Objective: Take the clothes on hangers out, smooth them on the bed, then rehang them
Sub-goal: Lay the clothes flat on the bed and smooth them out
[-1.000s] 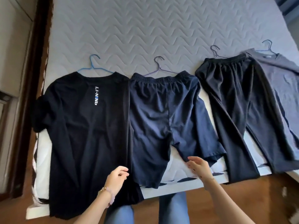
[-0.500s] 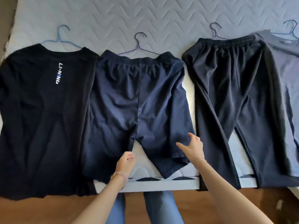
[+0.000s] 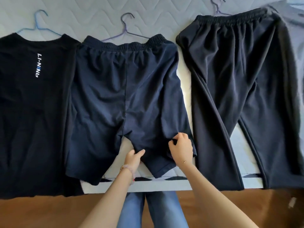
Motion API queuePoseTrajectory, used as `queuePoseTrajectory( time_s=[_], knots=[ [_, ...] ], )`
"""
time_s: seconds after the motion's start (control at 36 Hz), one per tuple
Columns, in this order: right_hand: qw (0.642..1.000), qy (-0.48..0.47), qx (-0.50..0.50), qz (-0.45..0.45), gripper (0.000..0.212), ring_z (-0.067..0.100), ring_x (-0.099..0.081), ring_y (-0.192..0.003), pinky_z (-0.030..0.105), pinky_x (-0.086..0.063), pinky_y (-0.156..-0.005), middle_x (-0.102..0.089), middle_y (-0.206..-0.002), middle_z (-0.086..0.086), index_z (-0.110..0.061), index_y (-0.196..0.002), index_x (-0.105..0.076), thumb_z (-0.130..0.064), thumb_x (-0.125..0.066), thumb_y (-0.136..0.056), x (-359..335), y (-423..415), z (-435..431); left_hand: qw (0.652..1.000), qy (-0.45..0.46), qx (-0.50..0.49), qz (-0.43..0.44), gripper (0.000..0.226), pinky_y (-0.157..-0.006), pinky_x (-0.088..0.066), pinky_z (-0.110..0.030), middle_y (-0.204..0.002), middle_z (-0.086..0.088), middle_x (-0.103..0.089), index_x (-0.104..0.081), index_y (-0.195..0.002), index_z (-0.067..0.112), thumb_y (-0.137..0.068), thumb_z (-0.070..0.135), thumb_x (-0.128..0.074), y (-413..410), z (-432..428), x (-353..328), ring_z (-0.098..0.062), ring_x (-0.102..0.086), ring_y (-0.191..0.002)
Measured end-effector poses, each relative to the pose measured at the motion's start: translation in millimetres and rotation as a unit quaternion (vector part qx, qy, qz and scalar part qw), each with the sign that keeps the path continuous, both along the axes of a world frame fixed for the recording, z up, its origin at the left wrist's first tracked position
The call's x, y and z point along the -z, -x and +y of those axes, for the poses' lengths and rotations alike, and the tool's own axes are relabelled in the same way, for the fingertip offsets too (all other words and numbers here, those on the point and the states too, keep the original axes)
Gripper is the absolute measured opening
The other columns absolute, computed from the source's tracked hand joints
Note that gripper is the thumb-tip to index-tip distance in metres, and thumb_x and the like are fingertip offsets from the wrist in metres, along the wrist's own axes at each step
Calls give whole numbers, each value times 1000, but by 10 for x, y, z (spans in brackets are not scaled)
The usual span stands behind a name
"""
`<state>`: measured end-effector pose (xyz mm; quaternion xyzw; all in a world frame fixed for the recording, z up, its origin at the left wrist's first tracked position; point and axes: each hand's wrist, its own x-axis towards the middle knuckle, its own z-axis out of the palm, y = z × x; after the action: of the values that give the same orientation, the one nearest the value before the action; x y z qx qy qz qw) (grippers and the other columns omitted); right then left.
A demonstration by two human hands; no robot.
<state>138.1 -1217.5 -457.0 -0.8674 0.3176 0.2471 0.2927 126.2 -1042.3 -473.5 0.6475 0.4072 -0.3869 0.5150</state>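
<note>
Item, nearest: wooden floor [image 3: 49,211] and the person's blue-jeaned legs [image 3: 156,209] at the foot edge of the bed [image 3: 82,17]. Item: left grip [image 3: 134,157], clenched on the inner edge of one leg of the navy shorts [image 3: 115,96], thumb lying over the cloth. Item: right grip [image 3: 181,148], fingers curled and pinching a fold at the outer side of that same leg, just above its hem. Item: the navy shorts themselves, laid flat on the bed between a black T-shirt [image 3: 32,112] and black trousers [image 3: 238,96], touching the shirt on one side and standing a little apart from the trousers on the other. Handling, as judged: thin, soft, light cloth that creased readily and would slide over the quilted cover; best taken at hems and side seams and drawn outward, or at the elastic waistband for lifting. Item, farther: a blue hanger [image 3: 38,27] whose hook showed above the shirt collar, a purple hanger [image 3: 126,30] above the shorts' waistband, and a dark hanger [image 3: 217,9] above the trousers. Item, far edge: a grey garment [image 3: 292,30], partly out of view. Containers: none in view; the bed alone bore all four pieces.
</note>
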Motion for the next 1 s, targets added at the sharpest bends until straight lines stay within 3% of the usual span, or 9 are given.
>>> queuePoseTrajectory(
  time_s=[0.14,0.25,0.42,0.53,0.67,0.72,0.81,0.89,1.0],
  knots=[
    [979,-102,169,-49,9,19,-57,-85,28,-42,-65,-62,-86,4,-8,-92,-64,-14,-57,-93,-178,66,-549,988,94,-121,-18,17,-89,-52,-36,-116,-11,-65,-59,-109,9,-93,11,-53,120,113,-159,-27,-61,-108],
    [976,-72,196,-59,8,22,-57,-88,29,-39,-75,-62,-88,7,-10,-87,-61,-8,-59,-94,-180,305,-989,978,119,-164,-53,19,-77,-57,-24,-109,-7,-63,-57,-95,22,-96,6,-46,149,215,-297,-23,-60,-103],
    [977,-69,204,-4,31,29,-63,-90,52,-56,-88,-65,-85,6,-31,-70,-56,-11,-65,-91,26,654,-1151,990,52,-133,1,16,-83,-53,-39,-126,-17,-58,-55,-109,5,-94,7,-50,266,130,-103,-32,-59,-109],
    [962,-132,237,-32,10,21,-59,-94,35,-48,-85,-65,-101,7,-18,-93,-62,-9,-65,-92,34,690,-1102,981,96,-166,40,27,-76,-53,-35,-119,-12,-61,-54,-120,2,-94,9,-52,299,-23,-108,-29,-60,-106],
    [959,-228,167,2,49,10,-62,-99,18,-51,-83,-64,-108,-9,-25,-123,-54,-4,-74,-83,-25,821,-1108,985,139,-106,8,43,-101,-46,-41,-115,1,-69,-60,-116,16,-76,20,-74,438,-73,-130,-21,-63,-108],
    [969,-197,144,-22,42,13,-63,-92,11,-53,-69,-67,-99,-8,-18,-115,-58,4,-71,-82,-17,861,-1107,993,95,-63,-14,42,-100,-47,-45,-108,-1,-71,-65,-105,15,-66,26,-78,496,-54,-119,-23,-65,-104],
    [978,-151,135,-59,13,15,-55,-77,20,-44,-62,-64,-76,-2,-11,-88,-64,-2,-72,-83,-43,868,-1093,997,53,-34,-51,23,-98,-48,-44,-102,-2,-72,-67,-95,16,-74,23,-74,547,-34,-171,-23,-65,-101],
    [975,-152,145,-73,23,14,-45,-67,29,-35,-60,-54,-62,1,-11,-69,-57,-8,-74,-83,-117,881,-1098,994,43,-53,-89,11,-95,-48,-36,-103,2,-69,-65,-96,19,-86,15,-64,590,-18,-279,-17,-62,-102],
    [982,-144,103,-60,15,15,-59,-65,27,-48,-66,-66,-68,8,-4,-76,-64,-10,-78,-80,-334,881,-1126,990,34,-101,-94,13,-72,-50,-29,-82,-4,-68,-61,-90,3,-91,16,-58,696,-24,-376,-18,-64,-77]
  ],
)
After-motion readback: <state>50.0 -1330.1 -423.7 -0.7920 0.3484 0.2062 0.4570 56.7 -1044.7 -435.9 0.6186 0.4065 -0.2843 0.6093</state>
